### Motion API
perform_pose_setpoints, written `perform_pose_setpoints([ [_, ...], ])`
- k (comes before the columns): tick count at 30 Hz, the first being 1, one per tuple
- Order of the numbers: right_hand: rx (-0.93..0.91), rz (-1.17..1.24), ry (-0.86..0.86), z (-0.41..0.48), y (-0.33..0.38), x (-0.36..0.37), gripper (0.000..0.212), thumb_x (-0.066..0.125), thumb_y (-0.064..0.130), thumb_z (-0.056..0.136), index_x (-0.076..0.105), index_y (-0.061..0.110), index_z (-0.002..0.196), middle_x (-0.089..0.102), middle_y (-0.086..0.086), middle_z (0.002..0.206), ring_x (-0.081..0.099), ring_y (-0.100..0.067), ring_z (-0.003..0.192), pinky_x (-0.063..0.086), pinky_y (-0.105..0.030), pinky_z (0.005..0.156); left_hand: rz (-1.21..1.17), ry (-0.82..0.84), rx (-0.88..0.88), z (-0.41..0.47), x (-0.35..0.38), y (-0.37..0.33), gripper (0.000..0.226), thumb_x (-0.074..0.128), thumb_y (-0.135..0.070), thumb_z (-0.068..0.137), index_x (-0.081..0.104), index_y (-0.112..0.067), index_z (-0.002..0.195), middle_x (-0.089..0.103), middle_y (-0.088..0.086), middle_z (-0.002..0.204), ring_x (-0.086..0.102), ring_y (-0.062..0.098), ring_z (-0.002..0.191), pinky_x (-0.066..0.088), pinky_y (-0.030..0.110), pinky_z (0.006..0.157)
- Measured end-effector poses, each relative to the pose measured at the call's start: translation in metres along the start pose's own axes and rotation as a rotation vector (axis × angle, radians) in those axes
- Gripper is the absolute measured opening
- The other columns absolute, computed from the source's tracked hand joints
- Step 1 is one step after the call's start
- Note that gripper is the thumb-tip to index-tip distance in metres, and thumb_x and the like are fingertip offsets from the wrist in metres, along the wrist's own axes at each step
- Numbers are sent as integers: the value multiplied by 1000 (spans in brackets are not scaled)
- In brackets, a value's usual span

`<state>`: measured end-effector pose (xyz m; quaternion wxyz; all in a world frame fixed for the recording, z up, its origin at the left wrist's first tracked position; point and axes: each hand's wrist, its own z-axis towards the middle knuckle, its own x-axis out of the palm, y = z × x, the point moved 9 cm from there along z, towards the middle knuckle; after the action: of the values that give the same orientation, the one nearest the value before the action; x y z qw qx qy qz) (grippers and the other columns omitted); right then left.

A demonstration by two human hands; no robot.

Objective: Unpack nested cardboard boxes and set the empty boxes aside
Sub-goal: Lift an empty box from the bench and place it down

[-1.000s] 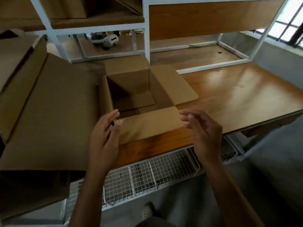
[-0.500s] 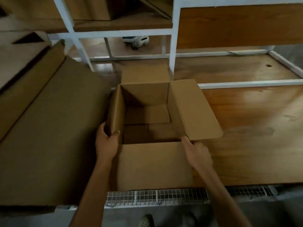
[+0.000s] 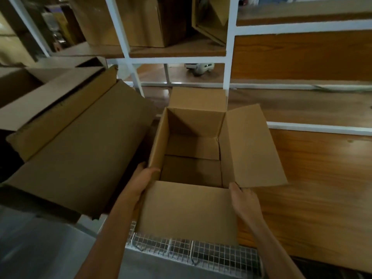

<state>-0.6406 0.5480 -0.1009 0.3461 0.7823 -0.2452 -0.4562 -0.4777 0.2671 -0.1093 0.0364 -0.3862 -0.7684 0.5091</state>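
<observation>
An open cardboard box (image 3: 193,210) stands on the wooden table (image 3: 322,178) near its front edge, all its flaps folded outward. Only its bottom flaps show inside; nothing else is in it. My left hand (image 3: 142,181) grips the box's left wall at the near corner, thumb over the rim. My right hand (image 3: 244,200) holds the near right corner where the front and right flaps meet; its fingers are hidden behind the cardboard. A larger cardboard box (image 3: 80,150) lies tilted just to the left, close against the open box.
White shelf frame posts (image 3: 229,57) rise behind the box. More cardboard boxes (image 3: 141,21) sit on the upper shelf. A white device (image 3: 199,67) rests on the lower shelf. A wire mesh basket (image 3: 191,252) hangs under the table's front edge. Bare tabletop stretches to the right.
Both hands went from hovering open in front of the box to taking hold of its near corners. The view has moved closer and now looks down into the box.
</observation>
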Motion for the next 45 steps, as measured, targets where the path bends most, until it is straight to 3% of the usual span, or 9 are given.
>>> perform_pose_setpoints([
  [3, 18, 87, -44, -26, -9, -13, 36, 43, 25, 101, 58, 7, 74, 52, -5, 65, 49, -16, 60, 38, -32, 60, 24, 15, 141, -13, 6, -20, 72, 61, -29, 91, 25, -21, 153, 46, 10, 141, 51, 18, 97, 41, 28, 66],
  [8, -10, 284, -170, -79, 2, -23, 39, 43, 24, 100, 60, -9, 89, 55, -10, 73, 48, -20, 65, 34, -34, 63, 63, 97, 332, -52, -21, -60, 81, 66, -40, 89, 22, -22, 154, 44, 10, 146, 55, 21, 110, 48, 39, 89],
  [10, -59, 342, -215, -104, 14, -22, 32, 44, 24, 99, 58, 4, 78, 54, -6, 74, 47, -17, 66, 34, -34, 65, 94, 122, 388, -68, -44, -70, 88, 69, -46, 84, 19, -25, 154, 40, 10, 148, 54, 27, 117, 50, 45, 93],
  [14, -155, 417, -272, -151, 44, -11, 27, 44, 21, 99, 54, 5, 79, 51, -10, 77, 46, -19, 67, 34, -35, 64, 125, -63, 433, -107, -115, -79, 118, 76, -51, 76, -6, -26, 157, -6, 12, 164, 6, 42, 149, 21, 62, 116],
  [17, -246, 488, -311, -187, 73, 0, 31, 46, 20, 99, 55, -4, 83, 51, -15, 74, 47, -25, 66, 33, -36, 63, -118, -187, 463, -143, -168, -84, 135, 82, -52, 67, -19, -30, 154, -19, 14, 163, 4, 45, 148, 21, 63, 115],
  [22, -410, 593, -332, -241, 142, 9, 28, 49, 19, 98, 52, 10, 72, 50, -6, 70, 47, -22, 63, 34, -34, 57, -297, -276, 517, -172, -247, -105, 150, 85, -64, 52, -22, -31, 152, -10, 19, 163, 14, 46, 146, 27, 61, 113],
  [27, -530, 653, -318, -259, 220, 16, 10, 54, 25, 95, 60, 17, 92, 59, -4, 87, 57, -24, 77, 38, -33, 57, -442, -149, 687, -184, -310, -152, 147, 90, -53, 53, -13, -25, 154, 33, 17, 151, 42, 40, 135, 41, 53, 107],
  [41, -696, 629, -124, -212, 427, 120, 26, 54, 22, 92, 54, 7, 71, 54, -12, 70, 53, -25, 67, 37, -32, 61, -596, -232, 822, -118, -502, -222, 115, 84, -39, 52, 27, -17, 150, 49, 12, 137, 56, 31, 116, 52, 37, 81],
  [45, -669, 631, -82, -193, 470, 165, 24, 52, 19, 92, 49, 10, 70, 50, -6, 68, 47, -18, 62, 32, -30, 56, -607, -313, 783, -73, -544, -220, 112, 84, -40, 55, 28, -17, 149, 49, 11, 137, 54, 30, 119, 50, 46, 96],
])
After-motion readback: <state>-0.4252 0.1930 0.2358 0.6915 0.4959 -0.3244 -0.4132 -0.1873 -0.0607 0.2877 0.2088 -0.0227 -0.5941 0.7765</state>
